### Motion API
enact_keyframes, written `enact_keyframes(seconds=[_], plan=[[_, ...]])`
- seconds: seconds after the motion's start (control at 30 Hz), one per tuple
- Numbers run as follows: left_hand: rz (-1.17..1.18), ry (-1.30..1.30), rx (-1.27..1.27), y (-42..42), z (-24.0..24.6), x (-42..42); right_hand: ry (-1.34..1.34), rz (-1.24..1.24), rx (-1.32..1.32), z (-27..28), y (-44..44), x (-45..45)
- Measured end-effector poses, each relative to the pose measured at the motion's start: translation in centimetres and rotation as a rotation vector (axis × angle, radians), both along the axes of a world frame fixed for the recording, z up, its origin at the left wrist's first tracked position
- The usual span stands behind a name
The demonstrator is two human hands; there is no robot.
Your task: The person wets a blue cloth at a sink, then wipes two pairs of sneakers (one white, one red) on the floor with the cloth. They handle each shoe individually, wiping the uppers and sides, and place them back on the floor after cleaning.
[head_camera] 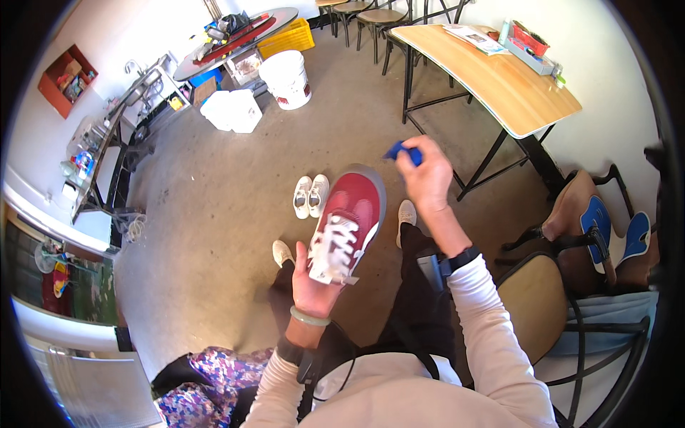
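Note:
A dark red sneaker (353,200) with white laces and a grey sole edge rests in my left hand (316,289), toe pointing away from me. The palm is under its heel end, and the thumb lies along the side. To the right of the toe, my right hand (428,174) is raised and pinches a small blue cloth or brush-like item (409,154); its exact kind is unclear. That item does not touch the sneaker. On the floor beyond the sneaker stands a pair of white shoes (310,197) side by side.
A wooden-topped table (481,75) stands at the upper right, chairs (535,305) at the right. White buckets (286,80) and a round glass table (187,69) are at the upper left. Floral fabric (214,380) lies at the lower left. My feet are apart on the floor.

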State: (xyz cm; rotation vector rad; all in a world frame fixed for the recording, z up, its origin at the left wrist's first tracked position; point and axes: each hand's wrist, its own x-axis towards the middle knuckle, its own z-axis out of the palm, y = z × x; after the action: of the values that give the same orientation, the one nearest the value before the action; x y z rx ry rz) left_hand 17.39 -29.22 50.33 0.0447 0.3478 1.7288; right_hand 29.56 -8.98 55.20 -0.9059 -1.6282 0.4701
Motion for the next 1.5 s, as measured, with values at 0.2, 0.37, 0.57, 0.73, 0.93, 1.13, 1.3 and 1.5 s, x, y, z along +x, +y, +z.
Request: enact_keyframes(seconds=[0.2, 0.37, 0.57, 0.73, 0.93, 1.13, 1.3, 1.5], plan=[[0.011, -0.215, 0.175, 1.7, -0.3, -0.4, 0.360, 0.264, 0.002, -0.9, -3.6, -2.0], [0.104, -0.244, 0.299, 2.7, -1.5, -0.2, 0.183, 0.236, 0.053, -3.5, -9.2, -2.4], [0.154, -0.103, 0.356, 3.1, -1.6, -2.8, 0.105, 0.504, -0.070, -4.0, -10.3, 0.7], [0.204, 0.098, 0.323, 3.3, -1.3, -2.0, 0.054, 0.473, -0.056, -3.3, -8.6, -1.7], [0.261, -0.065, 0.209, 2.0, 0.3, -3.1, 0.007, 0.575, -0.069, -4.3, -11.3, 0.7], [0.176, -0.142, 0.278, 2.7, 1.4, -1.5, 0.453, 0.389, -0.160, -1.8, -5.9, -2.4], [0.169, -0.248, 0.378, 3.8, 2.1, -1.4, 0.255, 0.559, -0.112, -6.8, -11.0, -2.4], [0.248, 0.551, -0.005, 2.5, 0.9, -0.6, 0.243, 0.495, -0.330, -8.8, -7.3, 2.1]])
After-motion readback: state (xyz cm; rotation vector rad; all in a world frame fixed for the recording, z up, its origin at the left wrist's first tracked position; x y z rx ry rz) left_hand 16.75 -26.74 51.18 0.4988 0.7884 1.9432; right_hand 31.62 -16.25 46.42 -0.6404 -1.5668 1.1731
